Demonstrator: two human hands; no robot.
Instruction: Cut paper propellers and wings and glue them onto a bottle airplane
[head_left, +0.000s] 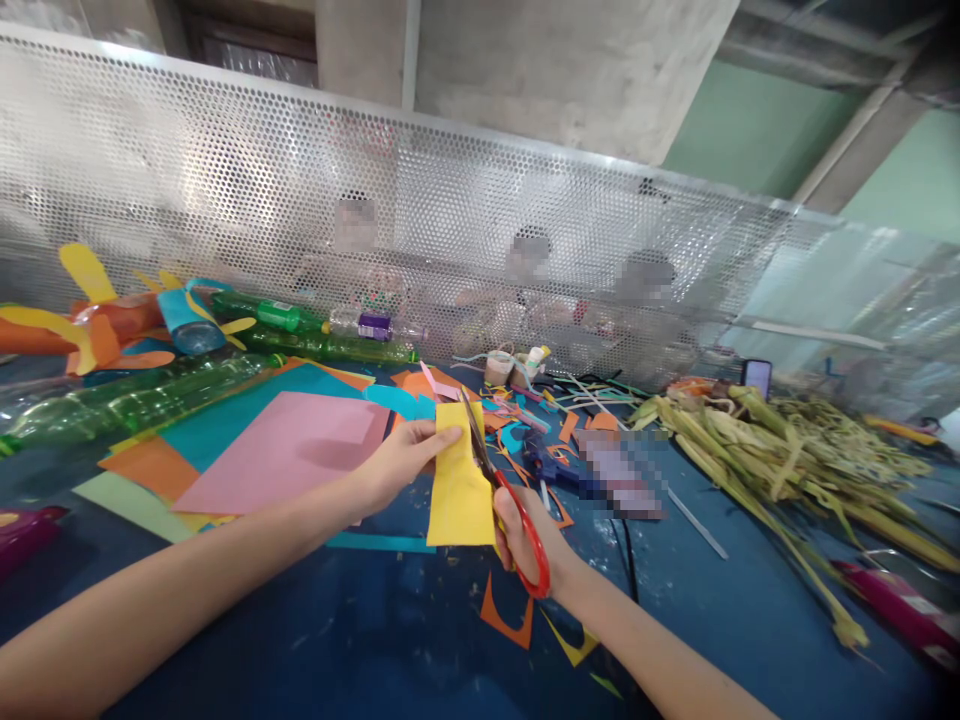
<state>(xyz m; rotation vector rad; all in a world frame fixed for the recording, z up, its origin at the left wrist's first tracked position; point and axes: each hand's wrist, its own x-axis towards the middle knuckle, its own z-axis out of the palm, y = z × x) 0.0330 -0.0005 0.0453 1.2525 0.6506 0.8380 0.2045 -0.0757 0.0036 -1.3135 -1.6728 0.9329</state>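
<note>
A strip of yellow paper (455, 490) is pinched near its upper end by my left hand (409, 455), thumb on top. My right hand (529, 530) is closed round the red handles of a pair of scissors (534, 560). Their blades lie along the right side of the yellow paper, pointing up and away from me. Whether the blades are parted is hard to tell. Below the hands, orange (506, 615) and yellow (574, 640) paper offcuts with curved cutouts rest on the blue table (322, 630).
Coloured sheets topped by a pink one (277, 455) lie left. Green plastic bottles (150, 400) and paper-decorated bottles (191, 320) stand beyond. A blue glue gun (555, 465), paper scraps and dried husks (750, 450) are right. A perforated metal panel (465, 210) closes the back.
</note>
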